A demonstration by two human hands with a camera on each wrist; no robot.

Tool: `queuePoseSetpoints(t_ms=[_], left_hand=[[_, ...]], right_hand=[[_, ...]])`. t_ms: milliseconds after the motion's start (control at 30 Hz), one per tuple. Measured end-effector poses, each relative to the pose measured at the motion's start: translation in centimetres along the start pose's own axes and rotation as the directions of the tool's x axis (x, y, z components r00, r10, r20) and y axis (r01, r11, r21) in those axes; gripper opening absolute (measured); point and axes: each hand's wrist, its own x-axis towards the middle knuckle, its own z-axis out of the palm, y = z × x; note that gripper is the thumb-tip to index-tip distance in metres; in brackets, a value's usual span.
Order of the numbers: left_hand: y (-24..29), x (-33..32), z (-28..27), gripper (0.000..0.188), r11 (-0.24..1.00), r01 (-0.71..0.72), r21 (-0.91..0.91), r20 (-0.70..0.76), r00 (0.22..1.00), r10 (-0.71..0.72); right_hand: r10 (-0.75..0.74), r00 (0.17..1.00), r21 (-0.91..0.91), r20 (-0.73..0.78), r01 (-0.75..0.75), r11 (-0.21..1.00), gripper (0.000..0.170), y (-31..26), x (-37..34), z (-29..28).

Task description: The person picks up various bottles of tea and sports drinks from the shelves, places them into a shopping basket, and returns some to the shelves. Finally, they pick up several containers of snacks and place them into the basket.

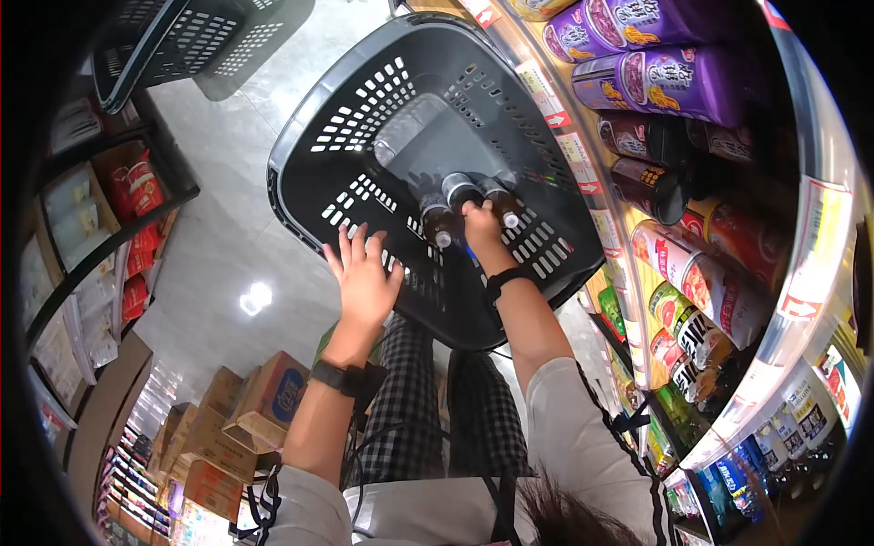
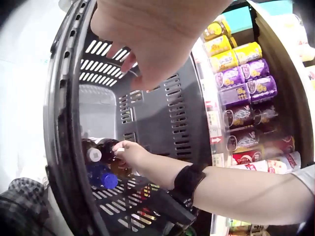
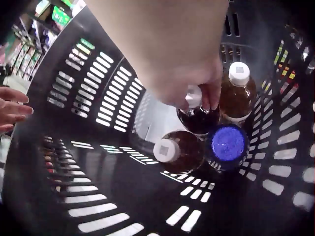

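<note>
Inside the shopping basket, right hand grips a drink bottle up top, probably 'cause it's crowded; left hand is open.

A dark bottle is gripped at its white cap by the right hand, which is reached down into a black basket with slotted walls. Three other bottles are grouped around it: a brown bottle with a white cap, an amber bottle, also white-capped, and one topped by a blue cap. At the view's left edge, the fingers of the left hand are held extended, outside the basket's rim. Colourful goods are seen beyond.
</note>
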Motion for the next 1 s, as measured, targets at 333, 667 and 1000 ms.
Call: queuePoseSetpoints(t_ms=[333,667,1000], left_hand=[[5.7,-10.6,-9.9,0.044,0.935,-0.339,-0.107,0.204,0.913,0.354],[5.8,-35.9,-21.7,0.043,0.982,-0.131,0.136,0.128,0.985,0.114],[15.4,-49.1,-18.8,0.04,0.885,-0.436,0.161,0.334,0.868,0.367]], right_hand=[[-0.293,0.931,0.449,0.216,0.172,0.877,0.033,-0.2,-16.2,-13.5],[-0.277,0.956,0.161,0.095,0.26,0.952,0.02,18.2,-44.4,-20.8],[-0.119,0.971,0.557,0.205,-0.016,0.83,0.024,26.5,-58.2,-15.0]])
